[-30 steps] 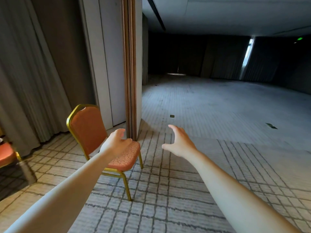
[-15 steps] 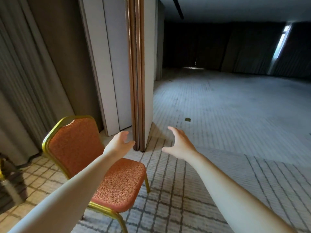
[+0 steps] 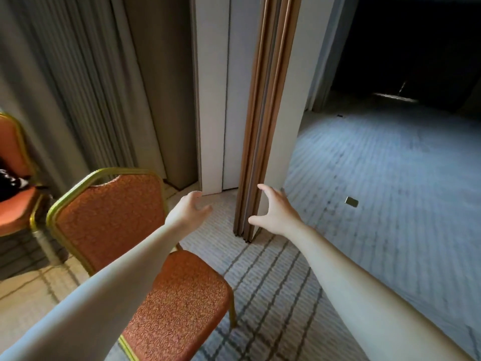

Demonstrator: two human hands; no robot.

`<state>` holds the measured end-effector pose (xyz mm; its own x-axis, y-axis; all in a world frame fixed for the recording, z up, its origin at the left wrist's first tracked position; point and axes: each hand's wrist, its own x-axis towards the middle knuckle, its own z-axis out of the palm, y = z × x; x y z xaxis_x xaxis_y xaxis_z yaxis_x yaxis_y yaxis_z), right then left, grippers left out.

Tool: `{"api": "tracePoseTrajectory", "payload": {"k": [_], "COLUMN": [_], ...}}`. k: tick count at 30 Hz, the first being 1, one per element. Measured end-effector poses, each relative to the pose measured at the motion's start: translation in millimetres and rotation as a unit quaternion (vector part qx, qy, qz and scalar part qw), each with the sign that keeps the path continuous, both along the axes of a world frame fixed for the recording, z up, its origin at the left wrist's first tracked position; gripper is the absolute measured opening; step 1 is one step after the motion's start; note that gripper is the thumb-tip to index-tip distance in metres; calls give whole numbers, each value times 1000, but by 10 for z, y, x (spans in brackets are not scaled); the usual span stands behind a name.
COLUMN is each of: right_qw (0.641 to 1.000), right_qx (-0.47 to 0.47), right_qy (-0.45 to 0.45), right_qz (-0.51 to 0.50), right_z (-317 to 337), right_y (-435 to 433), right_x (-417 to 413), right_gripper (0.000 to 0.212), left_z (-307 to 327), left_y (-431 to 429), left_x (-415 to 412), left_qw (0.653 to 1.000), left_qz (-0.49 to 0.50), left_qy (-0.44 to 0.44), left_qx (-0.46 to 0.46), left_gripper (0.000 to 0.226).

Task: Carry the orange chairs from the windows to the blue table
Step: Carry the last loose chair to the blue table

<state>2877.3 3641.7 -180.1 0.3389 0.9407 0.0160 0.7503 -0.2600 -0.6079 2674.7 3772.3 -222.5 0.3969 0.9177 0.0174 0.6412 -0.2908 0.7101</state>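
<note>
Reaching forward, both bare arms stretch toward the partition (image 3: 263,113), a folded stack of white panels with brown edge trim that stands upright on the floor. The left hand (image 3: 188,212) is released, fingers loosely spread, thumb out, holding nothing. It hangs in the air just left of the partition's foot. The right hand (image 3: 273,212) is also released, fingers spread and slightly bent, grasping nothing. It sits in front of the partition's lower right edge; whether a fingertip touches the panel cannot be told.

The chair (image 3: 112,217) stands upright, left of the partition and nearer the camera. It has a gold metal frame and orange fabric with a swirl pattern on back and seat. The left forearm passes over its back corner and neither hand touches it.

The second chair (image 3: 11,157) is farther left of the partition and cut off by the frame edge, in the same orange and gold. Something dark (image 3: 10,181) lies on its seat, too blurred to identify.

A grey pleated curtain (image 3: 78,87) hangs left of the partition, behind both chairs. The carpet (image 3: 260,282) below the partition is pale with dark grid lines. Right of the partition it runs into a dim room, where a small metal floor plate (image 3: 351,201) lies in it.
</note>
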Motion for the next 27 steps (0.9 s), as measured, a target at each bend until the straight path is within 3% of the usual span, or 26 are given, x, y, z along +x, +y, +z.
{"api": "tracePoseTrajectory", "payload": {"k": [6, 18, 24, 27], "right_qw": [996, 953, 903, 860], "right_qx": [-65, -184, -201, -203], "right_qy": [0, -54, -77, -93], "right_qz": [63, 233, 373, 458], "right_z": [-609, -1199, -1538, -1673], "right_y": [1255, 3060, 3758, 4053], "right_x": [430, 484, -88, -428], "right_gripper": [95, 91, 90, 91], "left_z": [-694, -1159, -1448, -1508], "left_y": [969, 1960, 1882, 1841], "left_x": [357, 279, -154, -262], "left_qw": [996, 968, 911, 861], "left_qz": [72, 220, 378, 475], "left_qy": [4, 29, 21, 4], "left_qx": [-55, -118, -165, -181], "left_gripper": [65, 62, 61, 61]}}
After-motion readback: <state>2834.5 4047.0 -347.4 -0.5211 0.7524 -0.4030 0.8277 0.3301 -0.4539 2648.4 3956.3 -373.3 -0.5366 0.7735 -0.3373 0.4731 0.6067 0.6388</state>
